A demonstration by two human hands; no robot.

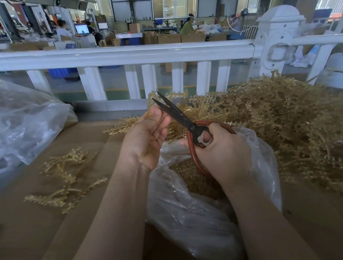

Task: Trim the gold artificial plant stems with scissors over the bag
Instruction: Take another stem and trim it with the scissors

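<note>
My left hand [146, 138] pinches a gold plant stem [124, 123] between thumb and fingers, with the sprig sticking out to the left and upward. My right hand [222, 152] grips the red-brown handles of dark scissors [177, 114]. The blades are slightly parted and point up-left, right beside my left fingertips. Both hands hover above a clear plastic bag [194, 210] whose open mouth shows gold trimmings inside. A large heap of gold stems [290, 123] lies to the right.
The work surface is brown cardboard [51, 233]. A small pile of gold sprigs [67, 180] lies at the left. A big crumpled clear plastic bag [14, 122] sits at the far left. A white railing [118, 55] runs behind, with a workshop and people beyond.
</note>
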